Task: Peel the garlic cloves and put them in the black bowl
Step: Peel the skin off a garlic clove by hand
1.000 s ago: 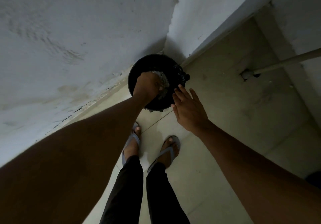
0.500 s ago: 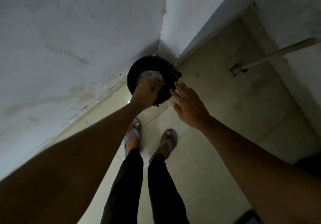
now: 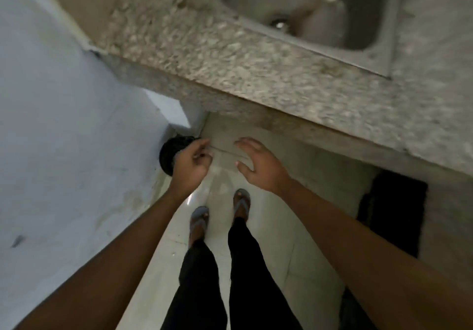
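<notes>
A speckled stone worktop with a steel sink overhangs the tiled floor. The black bowl sits by the wall below. The left hand hangs loosely curled, empty; the right hand is spread. No garlic shows. Rising carelessly, the person could bump the worktop's edge.

No readable text anywhere in view.

No letters, labels, brand marks, numbers or signs can be made out on anything in the picture; the frame is dim and partly blurred.
</notes>
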